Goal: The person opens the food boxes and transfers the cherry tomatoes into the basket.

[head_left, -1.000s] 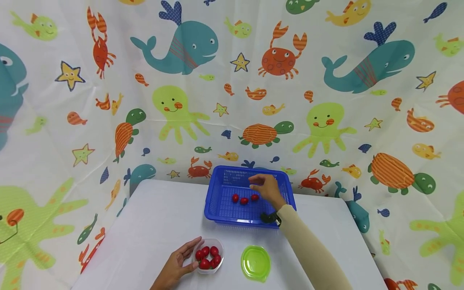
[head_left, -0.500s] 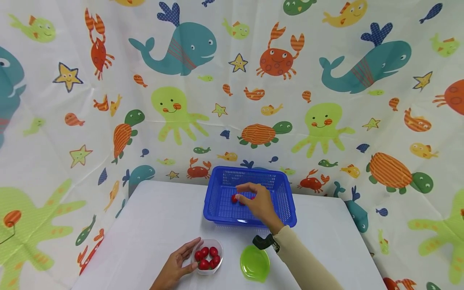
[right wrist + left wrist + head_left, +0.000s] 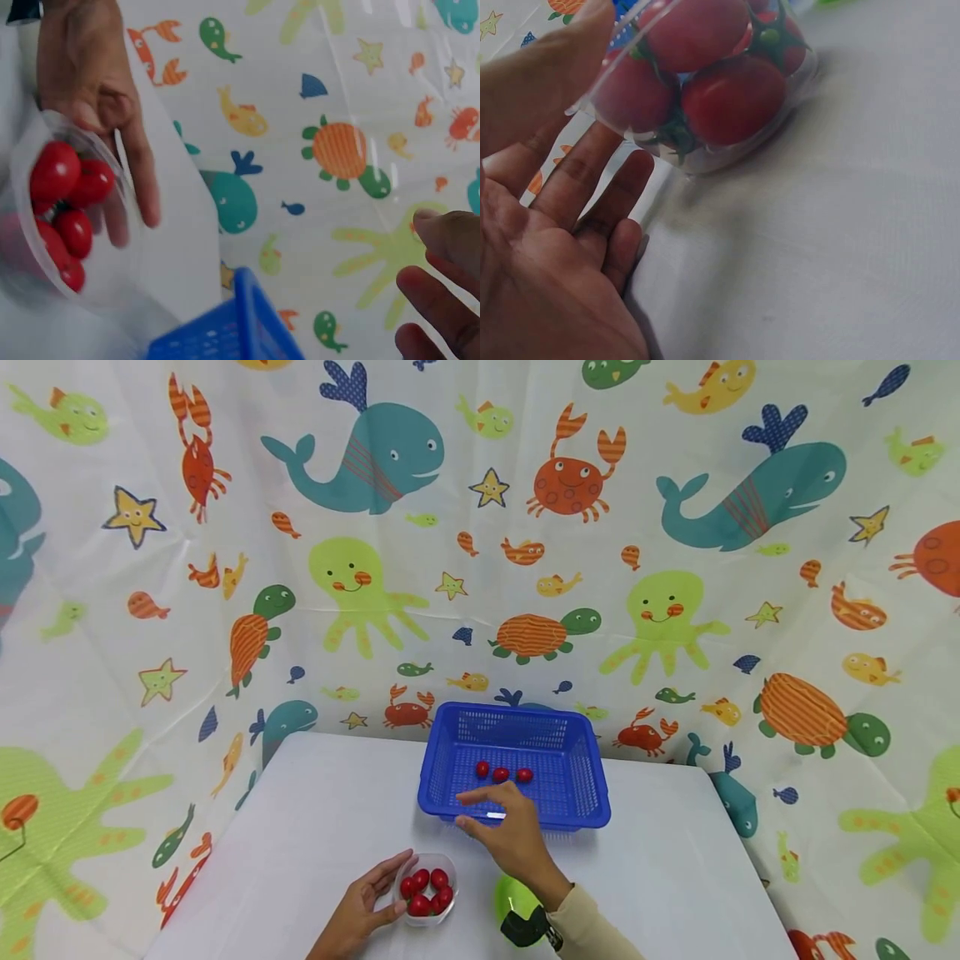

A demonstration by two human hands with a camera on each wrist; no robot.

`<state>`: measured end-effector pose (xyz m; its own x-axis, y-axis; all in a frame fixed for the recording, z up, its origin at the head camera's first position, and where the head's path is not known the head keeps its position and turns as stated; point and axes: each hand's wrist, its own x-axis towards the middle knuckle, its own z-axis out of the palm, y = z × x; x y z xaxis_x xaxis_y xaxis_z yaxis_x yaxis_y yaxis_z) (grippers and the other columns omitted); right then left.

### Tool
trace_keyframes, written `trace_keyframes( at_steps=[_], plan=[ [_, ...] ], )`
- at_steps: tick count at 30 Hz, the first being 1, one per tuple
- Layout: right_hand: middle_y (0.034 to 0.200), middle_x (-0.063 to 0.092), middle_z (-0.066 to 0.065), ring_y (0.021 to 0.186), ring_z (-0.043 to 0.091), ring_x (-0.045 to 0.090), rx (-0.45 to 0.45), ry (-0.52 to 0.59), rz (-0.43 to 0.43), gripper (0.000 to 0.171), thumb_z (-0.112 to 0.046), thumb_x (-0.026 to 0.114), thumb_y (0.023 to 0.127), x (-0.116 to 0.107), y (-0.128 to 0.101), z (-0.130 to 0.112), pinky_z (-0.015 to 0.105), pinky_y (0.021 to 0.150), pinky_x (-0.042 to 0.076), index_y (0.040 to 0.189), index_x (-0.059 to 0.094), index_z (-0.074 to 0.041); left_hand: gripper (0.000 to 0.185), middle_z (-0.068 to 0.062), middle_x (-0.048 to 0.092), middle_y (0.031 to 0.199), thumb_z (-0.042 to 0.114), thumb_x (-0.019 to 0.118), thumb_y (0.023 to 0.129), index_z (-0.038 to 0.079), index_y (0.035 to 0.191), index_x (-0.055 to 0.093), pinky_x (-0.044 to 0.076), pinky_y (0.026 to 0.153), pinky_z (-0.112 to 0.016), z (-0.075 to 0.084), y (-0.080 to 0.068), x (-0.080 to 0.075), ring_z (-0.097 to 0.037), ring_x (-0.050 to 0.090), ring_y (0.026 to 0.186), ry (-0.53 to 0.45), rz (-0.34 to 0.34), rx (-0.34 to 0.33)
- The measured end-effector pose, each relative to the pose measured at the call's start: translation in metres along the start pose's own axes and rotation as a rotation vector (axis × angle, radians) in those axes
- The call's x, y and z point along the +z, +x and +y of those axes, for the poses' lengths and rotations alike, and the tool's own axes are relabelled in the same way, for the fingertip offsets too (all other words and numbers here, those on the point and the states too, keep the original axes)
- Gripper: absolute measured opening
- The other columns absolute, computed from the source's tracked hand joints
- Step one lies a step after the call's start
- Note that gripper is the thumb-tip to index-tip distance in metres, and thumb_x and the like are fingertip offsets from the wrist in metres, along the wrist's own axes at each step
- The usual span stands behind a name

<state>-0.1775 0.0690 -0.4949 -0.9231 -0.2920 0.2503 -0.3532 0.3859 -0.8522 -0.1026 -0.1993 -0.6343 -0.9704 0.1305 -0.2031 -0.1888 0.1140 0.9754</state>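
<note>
My left hand (image 3: 362, 902) holds a clear plastic container (image 3: 426, 922) at its left side, thumb and fingers spread along the rim. Several red cherry tomatoes (image 3: 735, 97) with green stems sit inside it. My right hand (image 3: 510, 831) hovers between the container and the blue basket (image 3: 431, 800), thumb and forefinger apart in a C shape with nothing visible between them. Three more tomatoes (image 3: 501, 774) lie in a row on the basket floor. In the right wrist view, fingertips (image 3: 431, 292) of the right hand show at the right edge, holding nothing visible.
A green lid (image 3: 510, 893) lies on the white table (image 3: 322, 827) right of the container, partly covered by the right wrist and its black wrist camera (image 3: 522, 928). Behind the table hangs a curtain (image 3: 480, 552) printed with sea animals.
My right hand has moved from over the basket toward me and left, nearer the container. The rightmost tomato in the basket has shifted slightly. The left hand stays at the container.
</note>
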Motion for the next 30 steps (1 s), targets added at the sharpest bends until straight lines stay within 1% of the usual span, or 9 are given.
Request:
trace_keyframes(
  at_steps=[3, 6, 9, 14, 17, 18, 23, 27, 30],
  plan=[
    [0.116, 0.077, -0.018, 0.115, 0.016, 0.061, 0.0, -0.011, -0.033, 0.031, -0.03, 0.087, 0.09, 0.009, -0.008, 0.002, 0.043, 0.103, 0.05, 0.12, 0.08, -0.029, 0.06, -0.01, 0.052, 0.164, 0.02, 0.072, 0.102, 0.015, 0.158, 0.051, 0.043, 0.109, -0.011, 0.002, -0.001, 0.0, -0.013, 0.052, 0.148, 0.023, 0.004, 0.012],
    [0.116, 0.076, -0.02, 0.114, 0.014, 0.06, 0.035, -0.025, -0.054, 0.029, -0.031, 0.087, 0.09, 0.017, -0.015, 0.004, 0.041, 0.103, 0.049, 0.119, 0.081, -0.032, 0.06, -0.012, 0.051, 0.164, 0.02, 0.071, 0.103, 0.013, 0.159, 0.049, 0.045, 0.115, -0.02, 0.002, -0.001, 0.0, -0.016, 0.052, 0.149, 0.052, 0.002, 0.032],
    [0.115, 0.076, -0.021, 0.113, 0.012, 0.058, 0.075, -0.026, -0.078, 0.027, -0.034, 0.086, 0.091, 0.025, -0.021, 0.008, 0.04, 0.102, 0.049, 0.117, 0.081, -0.033, 0.06, -0.01, 0.05, 0.165, 0.021, 0.071, 0.103, 0.014, 0.159, 0.049, 0.045, 0.119, -0.028, 0.002, -0.001, -0.001, -0.011, 0.053, 0.147, 0.052, -0.001, 0.027],
    [0.116, 0.077, -0.02, 0.111, 0.009, 0.056, 0.112, -0.013, -0.122, 0.027, -0.037, 0.085, 0.091, 0.038, -0.026, 0.02, 0.041, 0.101, 0.046, 0.117, 0.081, -0.03, 0.06, -0.007, 0.05, 0.165, 0.019, 0.072, 0.102, 0.017, 0.158, 0.05, 0.043, 0.114, -0.018, 0.0, 0.0, -0.002, 0.014, 0.052, 0.135, 0.024, -0.01, 0.014],
    [0.114, 0.078, -0.021, 0.11, 0.008, 0.055, 0.136, -0.007, -0.14, 0.026, -0.036, 0.085, 0.091, 0.046, -0.029, 0.027, 0.04, 0.1, 0.045, 0.116, 0.082, -0.032, 0.06, -0.007, 0.049, 0.166, 0.019, 0.072, 0.102, 0.017, 0.159, 0.05, 0.043, 0.113, -0.016, -0.001, 0.001, -0.003, 0.02, 0.05, 0.131, 0.027, -0.015, 0.023],
    [0.114, 0.077, -0.021, 0.11, 0.008, 0.055, 0.143, -0.006, -0.146, 0.025, -0.036, 0.086, 0.091, 0.049, -0.03, 0.029, 0.04, 0.098, 0.046, 0.116, 0.082, -0.033, 0.06, -0.008, 0.049, 0.166, 0.019, 0.072, 0.102, 0.017, 0.159, 0.049, 0.043, 0.113, -0.015, -0.001, 0.0, -0.003, 0.021, 0.049, 0.13, 0.028, -0.017, 0.024],
    [0.11, 0.076, -0.024, 0.113, 0.016, 0.056, 0.183, -0.003, -0.168, 0.025, -0.031, 0.088, 0.089, 0.06, -0.035, 0.038, 0.046, 0.098, 0.049, 0.112, 0.082, -0.037, 0.061, -0.009, 0.048, 0.166, 0.017, 0.072, 0.102, 0.016, 0.159, 0.049, 0.039, 0.108, -0.008, -0.001, 0.0, -0.004, 0.021, 0.049, 0.13, 0.01, -0.025, 0.029],
    [0.109, 0.072, -0.025, 0.113, 0.021, 0.056, 0.226, -0.021, -0.19, 0.027, -0.03, 0.089, 0.087, 0.067, -0.037, 0.044, 0.039, 0.095, 0.048, 0.11, 0.082, -0.042, 0.062, -0.009, 0.05, 0.165, 0.016, 0.073, 0.101, 0.015, 0.159, 0.049, 0.037, 0.105, -0.006, 0.0, 0.0, -0.004, 0.02, 0.05, 0.131, -0.003, -0.027, 0.029],
    [0.108, 0.071, -0.025, 0.111, 0.017, 0.055, 0.224, -0.042, -0.202, 0.026, -0.03, 0.089, 0.088, 0.071, -0.038, 0.048, 0.034, 0.095, 0.047, 0.11, 0.082, -0.041, 0.061, -0.01, 0.05, 0.165, 0.017, 0.072, 0.102, 0.014, 0.159, 0.049, 0.039, 0.106, -0.007, 0.0, 0.001, -0.004, 0.018, 0.05, 0.132, 0.001, -0.029, 0.029]
  ],
)
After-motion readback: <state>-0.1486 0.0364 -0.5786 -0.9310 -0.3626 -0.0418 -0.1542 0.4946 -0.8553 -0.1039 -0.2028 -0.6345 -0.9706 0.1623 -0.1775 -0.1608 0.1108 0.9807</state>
